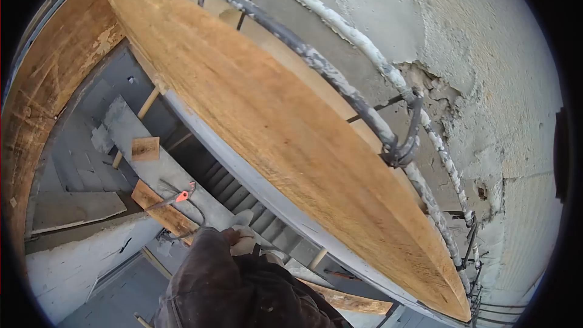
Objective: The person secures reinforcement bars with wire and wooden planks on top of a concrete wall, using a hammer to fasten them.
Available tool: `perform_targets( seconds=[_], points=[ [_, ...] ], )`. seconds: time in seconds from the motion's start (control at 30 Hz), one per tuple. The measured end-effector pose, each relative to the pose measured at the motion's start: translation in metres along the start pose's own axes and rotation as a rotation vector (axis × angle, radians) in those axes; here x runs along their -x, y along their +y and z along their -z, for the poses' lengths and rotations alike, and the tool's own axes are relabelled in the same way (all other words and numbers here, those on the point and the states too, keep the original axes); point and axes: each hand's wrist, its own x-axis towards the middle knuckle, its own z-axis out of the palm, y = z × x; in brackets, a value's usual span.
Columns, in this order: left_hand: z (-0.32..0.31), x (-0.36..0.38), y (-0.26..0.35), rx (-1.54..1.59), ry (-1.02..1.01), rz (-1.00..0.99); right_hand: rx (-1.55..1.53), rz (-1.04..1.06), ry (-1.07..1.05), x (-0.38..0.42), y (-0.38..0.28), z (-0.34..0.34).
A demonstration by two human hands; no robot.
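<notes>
- At the near bottom of the head view, a dark sleeve (212,279) reaches up from the lower edge, and a hand in a pale glove (243,237) shows just past its cuff.
- Which hand it is cannot be told, and the other hand is out of the picture.
- The gloved fingers (242,220) are bunched together against the grey lower edge of the big board; whether they grip anything cannot be told.
- A thin metal rod (164,201) with a small red tag (182,195) on it runs from the left toward the glove, ending near it above a short wooden plank (163,212).
- The large plywood board (285,127) fills the middle, slanting from far left to near right.
- On the right of the board, two bars crusted with mortar (358,100) run along it, tied with dark wire (404,146) where they cross.
- Further right stands a rough plastered wall (498,54), chipped beside the bars.
- On the left, below the board, concrete steps (234,191) drop away, with a small square of wood (146,148) lying on a grey slab (79,206).
- A curved plywood panel (42,97) lines the far left edge.
</notes>
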Motion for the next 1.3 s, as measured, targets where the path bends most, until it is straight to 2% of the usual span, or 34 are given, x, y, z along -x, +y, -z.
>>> perform_targets(
  seconds=[0.4,0.5,0.6,0.7,0.77,0.87,0.97,1.03,1.1,1.13,1.3],
  points=[
    [-0.023,0.021,-0.034,0.262,0.225,0.229,0.281,-0.012,-0.189,-0.022,-0.039,0.02],
    [-0.057,-0.009,-0.055,0.331,0.198,0.31,0.319,-0.032,-0.212,-0.023,-0.04,0.026],
    [-0.095,-0.03,-0.06,0.504,0.376,0.406,0.359,-0.048,-0.226,-0.024,-0.038,0.033],
    [-0.13,-0.092,-0.092,0.592,0.536,0.651,0.391,-0.045,-0.241,-0.023,-0.027,0.044],
    [-0.134,-0.11,-0.086,0.698,0.66,0.716,0.416,-0.037,-0.244,-0.023,-0.017,0.056],
    [-0.119,-0.096,-0.06,0.92,0.878,0.725,0.442,-0.047,-0.24,-0.023,-0.006,0.075],
    [-0.141,-0.104,-0.055,1.021,0.98,0.755,0.464,-0.044,-0.24,-0.021,0.008,0.09],
    [-0.164,-0.114,-0.057,1.059,1.012,0.78,0.483,-0.04,-0.24,-0.016,0.015,0.099],
    [-0.186,-0.123,-0.06,1.089,1.02,0.803,0.443,-0.132,-0.204,-0.01,0.005,0.098],
    [-0.196,-0.127,-0.06,1.1,1.017,0.811,0.342,-0.31,-0.131,0.001,-0.015,0.085],
    [-0.232,-0.145,-0.063,1.153,1.003,0.812,0.37,-0.269,-0.095,0.001,-0.008,0.083]
  ],
)
